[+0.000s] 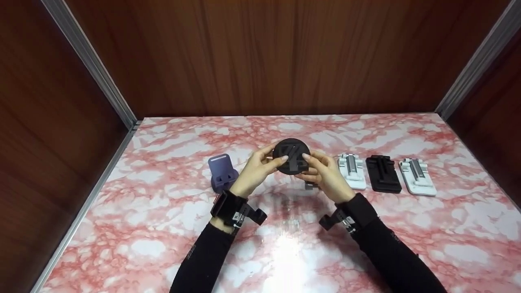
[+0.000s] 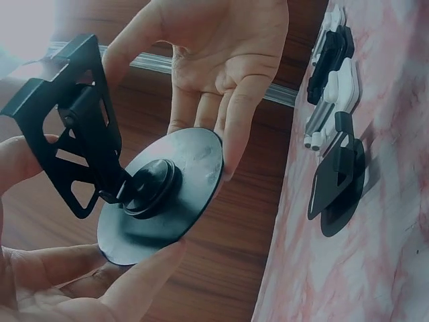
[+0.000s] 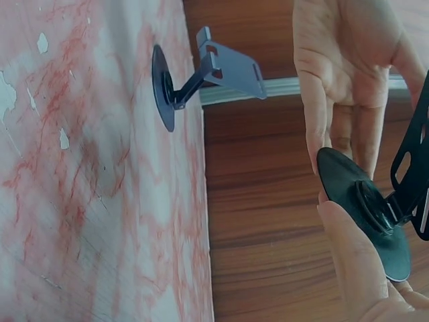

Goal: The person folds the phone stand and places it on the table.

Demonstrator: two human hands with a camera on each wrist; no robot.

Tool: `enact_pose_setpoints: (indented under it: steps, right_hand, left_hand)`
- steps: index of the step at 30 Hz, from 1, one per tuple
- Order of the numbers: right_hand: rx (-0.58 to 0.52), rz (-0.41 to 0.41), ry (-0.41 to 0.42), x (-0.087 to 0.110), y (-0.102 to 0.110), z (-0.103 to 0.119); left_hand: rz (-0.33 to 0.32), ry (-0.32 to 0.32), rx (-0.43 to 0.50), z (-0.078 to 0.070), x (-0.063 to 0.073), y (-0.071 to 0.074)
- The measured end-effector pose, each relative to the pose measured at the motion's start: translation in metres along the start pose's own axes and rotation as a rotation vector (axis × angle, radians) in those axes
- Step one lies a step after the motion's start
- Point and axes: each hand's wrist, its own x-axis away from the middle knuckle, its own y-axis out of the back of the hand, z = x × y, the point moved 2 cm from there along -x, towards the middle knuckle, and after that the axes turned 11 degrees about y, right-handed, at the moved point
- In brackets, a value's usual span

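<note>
Both hands hold a black folding phone stand [image 1: 291, 156] above the middle of the table. My left hand [image 1: 255, 169] grips it from the left, and my right hand [image 1: 330, 177] from the right, thumbs on the near side. The left wrist view shows its round base disc [image 2: 198, 171], with fingers of both hands at the rim, and a cut-out bracket [image 2: 87, 127] tilted up on a hinged arm. In the right wrist view the bracket is partly cut off by the frame's edge.
A purple phone stand [image 1: 222, 171] stands unfolded on the left. Two white folded stands [image 1: 353, 175] [image 1: 419, 179] flank a black folded one [image 1: 383, 175] on the right. A dark round-based stand [image 2: 338, 181] is mostly hidden behind my right hand in the head view. Wooden walls enclose the marbled table.
</note>
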Motion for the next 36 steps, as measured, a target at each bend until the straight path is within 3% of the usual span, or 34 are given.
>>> enact_pose_setpoints:
  steps: [8, 17, 24, 30, 36]
  right_hand:
    - [-0.001, 0.010, 0.003, -0.0005, 0.0005, -0.0006]
    - [0.028, -0.008, 0.017, -0.0002, 0.0007, -0.0024]
    - [0.052, 0.023, 0.026, 0.0011, 0.0008, -0.0033]
    - [0.073, 0.065, 0.052, 0.0011, -0.0003, -0.0056]
    - [0.098, 0.061, 0.039, 0.0012, -0.0002, -0.0059]
  left_hand:
    - [-0.050, -0.031, -0.060, 0.0035, 0.0005, 0.0018]
    - [-0.055, -0.048, -0.092, 0.0045, -0.0008, 0.0030]
    - [-0.066, -0.056, -0.117, 0.0073, -0.0021, 0.0048]
    - [-0.073, -0.059, -0.095, 0.0074, -0.0027, 0.0070]
    - [-0.041, -0.044, -0.037, 0.0082, -0.0021, 0.0082]
